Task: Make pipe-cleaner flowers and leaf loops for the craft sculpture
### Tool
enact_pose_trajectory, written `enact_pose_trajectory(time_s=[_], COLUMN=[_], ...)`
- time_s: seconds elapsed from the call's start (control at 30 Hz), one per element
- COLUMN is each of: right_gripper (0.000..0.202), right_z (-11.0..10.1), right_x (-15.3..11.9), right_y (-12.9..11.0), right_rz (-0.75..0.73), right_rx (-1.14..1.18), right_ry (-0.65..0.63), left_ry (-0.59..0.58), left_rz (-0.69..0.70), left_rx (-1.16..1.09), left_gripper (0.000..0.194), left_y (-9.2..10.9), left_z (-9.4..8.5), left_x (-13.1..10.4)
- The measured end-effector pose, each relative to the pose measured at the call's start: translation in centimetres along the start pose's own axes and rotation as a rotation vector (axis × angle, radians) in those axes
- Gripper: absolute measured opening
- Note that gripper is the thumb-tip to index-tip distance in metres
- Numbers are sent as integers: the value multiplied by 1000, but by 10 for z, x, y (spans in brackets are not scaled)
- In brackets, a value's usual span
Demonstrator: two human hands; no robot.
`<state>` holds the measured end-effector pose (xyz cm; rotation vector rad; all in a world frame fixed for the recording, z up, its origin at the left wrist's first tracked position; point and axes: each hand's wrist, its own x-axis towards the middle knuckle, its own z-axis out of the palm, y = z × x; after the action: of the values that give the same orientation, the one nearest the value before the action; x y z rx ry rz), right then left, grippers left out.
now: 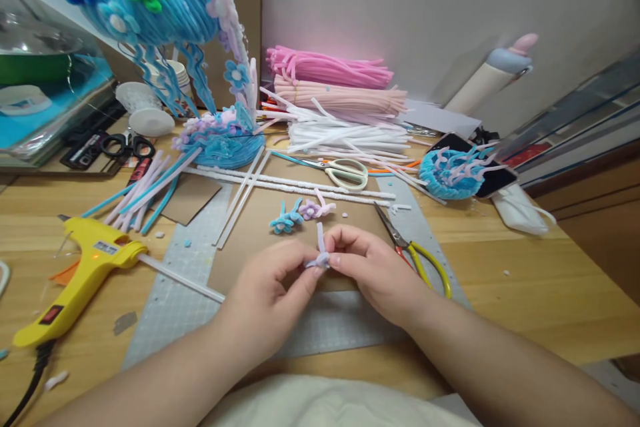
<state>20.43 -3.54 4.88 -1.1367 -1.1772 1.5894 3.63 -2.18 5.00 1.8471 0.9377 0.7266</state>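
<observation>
The left hand [275,287] and the right hand [383,277] meet over the cardboard [240,270], each with its grip closed on a small lilac pipe cleaner [323,259], thumb against forefinger. It sits between the fingertips of both hands, bunched into a little knot low down, with one straight end [321,237] standing up from it; how the strand crosses inside the bunch is too small to tell. Bending and twisting seems to be the work in hand. To do it well, one grip should pin the crossing firmly while the other turns the loose end, close to the knot, so the twist bites there and not along the strand. Small, even turns would be kinder than a hard pull, since squeezing may flatten the fuzz and sharp bends may kink the core. The finished blue flowers [286,220] and the purple flower [311,210], just beyond the hands, would serve as a check on loop size. Elbow room matters too: the glue stick [183,277] from the yellow glue gun [95,253] reaches near the left wrist, and the yellow-handled scissors [434,273] lie just beyond the right forearm.
</observation>
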Motion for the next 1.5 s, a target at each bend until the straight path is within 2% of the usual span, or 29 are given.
enact_pose_trajectory(time_s=[0.23, 0.5, 0.6, 0.67, 0.77, 0.83, 0.93, 1.03, 1.1, 1.2, 1.33, 1.4, 1.5], right_gripper=[18, 16, 15, 17, 17, 17, 17, 17, 17, 16, 17, 17, 17], right_z=[0, 1, -1, -4, -8, -9, -6, -3, -2, -3, -5, -5, -6], right_x=[0, 1, 4, 8, 13, 15, 14, 12, 12, 13, 13, 13, 14], right_y=[-2, 1, 4, 7, 10, 11, 10, 12, 13, 16, 17, 16, 16], right_rz=[108, 79, 43, -10, -58, -58, -66, -80, -90, -108, -122, -129, -144], right_rx=[121, 121, 144, 135, 73, 16, -75, -155, -180, -184, -181, -181, -190], right_ry=[-28, -39, 17, 118, 260, 279, 244, 193, 169, 159, 146, 143, 143], left_ry=[33, 9, 6, -38, -143, -175, -104, 10, 69, 20, -119, -134, -57], left_rz=[-8, -67, -88, -193, -420, -456, -383, -338, -259, -52, 146, 191, 164], left_rx=[-2, -66, -164, -241, -331, -331, -176, 141, 345, 560, 775, 827, 833], left_gripper=[15, 16, 12, 12, 15, 16, 12, 9, 6, 8, 17, 18, 13], left_y=[0, -4, -1, 3, 11, 14, 15, 11, 7, 1, -6, -9, -13], left_z=[1, -1, -4, -8, -18, -25, -34, -36, -34, -27, -19, -16, -13], left_x=[1, 0, 5, 8, 8, 3, -14, -40, -58, -78, -87, -87, -86])
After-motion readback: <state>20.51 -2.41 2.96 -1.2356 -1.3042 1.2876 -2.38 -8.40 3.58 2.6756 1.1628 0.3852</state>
